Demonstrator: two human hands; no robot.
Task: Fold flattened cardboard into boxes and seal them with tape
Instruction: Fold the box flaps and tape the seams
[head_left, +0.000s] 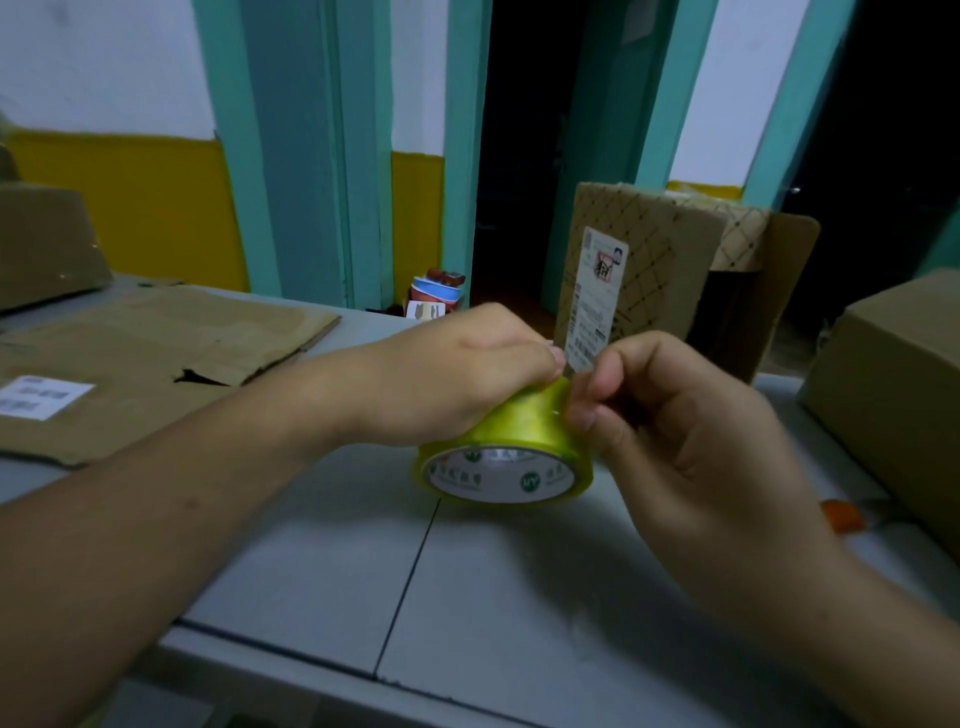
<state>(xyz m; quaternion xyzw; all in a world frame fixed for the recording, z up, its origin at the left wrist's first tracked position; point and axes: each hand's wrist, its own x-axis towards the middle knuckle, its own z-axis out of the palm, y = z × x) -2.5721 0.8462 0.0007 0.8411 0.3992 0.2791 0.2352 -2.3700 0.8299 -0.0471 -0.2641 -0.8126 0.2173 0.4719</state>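
A yellow-green roll of clear tape (511, 441) with a white printed core is held just above the grey table (337, 561). My left hand (457, 374) grips the roll from above, fingers curled over its top. My right hand (675, 421) pinches at the roll's right upper edge with thumb and fingertips; whether a tape end is lifted is hidden. A flattened cardboard sheet (150, 364) with a white label lies on the table at the left.
A patterned open box (654, 280) with a shipping label stands behind the hands. A closed brown box (893, 389) sits at the right, another box (41, 244) at the far left. An orange-handled tool (844, 514) lies by the right box. A dark doorway lies beyond.
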